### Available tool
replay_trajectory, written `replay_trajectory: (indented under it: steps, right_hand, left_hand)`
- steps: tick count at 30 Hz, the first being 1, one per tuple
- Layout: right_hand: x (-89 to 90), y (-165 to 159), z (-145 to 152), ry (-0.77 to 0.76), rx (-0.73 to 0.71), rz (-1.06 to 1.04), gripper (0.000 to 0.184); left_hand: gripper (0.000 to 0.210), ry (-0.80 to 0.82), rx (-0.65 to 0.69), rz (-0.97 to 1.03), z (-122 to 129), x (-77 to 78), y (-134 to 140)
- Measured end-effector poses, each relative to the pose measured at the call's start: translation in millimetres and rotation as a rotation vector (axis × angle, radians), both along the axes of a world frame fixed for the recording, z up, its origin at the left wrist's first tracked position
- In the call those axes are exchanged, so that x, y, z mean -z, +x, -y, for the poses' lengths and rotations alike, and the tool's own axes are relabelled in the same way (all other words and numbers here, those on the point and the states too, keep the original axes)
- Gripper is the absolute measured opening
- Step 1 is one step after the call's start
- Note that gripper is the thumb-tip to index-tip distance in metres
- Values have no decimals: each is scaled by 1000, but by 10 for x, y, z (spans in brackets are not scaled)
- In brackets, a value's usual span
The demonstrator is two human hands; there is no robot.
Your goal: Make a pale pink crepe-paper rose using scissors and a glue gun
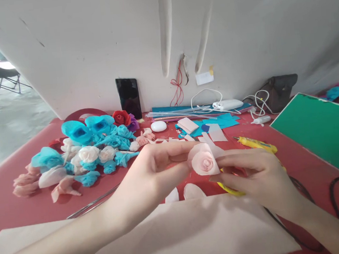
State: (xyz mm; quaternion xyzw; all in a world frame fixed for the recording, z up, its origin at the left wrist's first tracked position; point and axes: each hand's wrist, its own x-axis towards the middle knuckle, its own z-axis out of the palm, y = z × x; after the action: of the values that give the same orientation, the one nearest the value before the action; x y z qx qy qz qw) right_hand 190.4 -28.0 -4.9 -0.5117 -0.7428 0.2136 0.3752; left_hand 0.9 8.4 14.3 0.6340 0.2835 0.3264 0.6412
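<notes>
A pale pink paper rose (206, 164) with a rolled centre is held up between my two hands, above the table. My left hand (161, 167) pinches its left side between thumb and fingers. From the right, my right hand (254, 172) is closed on the rose's edge, at a flat, angular piece of pale paper. Below the rose lie two loose pale petals (194, 191), one partly hidden by my left hand. A yellow scissor-like handle (231, 189) shows beneath my right hand, which covers the rest. A large pale sheet (156, 240) lies under my forearms.
Many blue, white, pink and red paper flowers (108, 143) are heaped at left. Behind stand a phone (128, 98), a white oval case (158, 126), paper scraps (218, 132) and white cables. A yellow glue gun (258, 144), black cord and green board (323, 136) are at right.
</notes>
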Motion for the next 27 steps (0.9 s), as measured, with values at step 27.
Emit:
replay_trajectory:
  steps: [27]
  right_hand:
    - [3,-48,1,-285,-4,-271,19]
  left_hand:
    - [10,145,-105,-52,20,11,45]
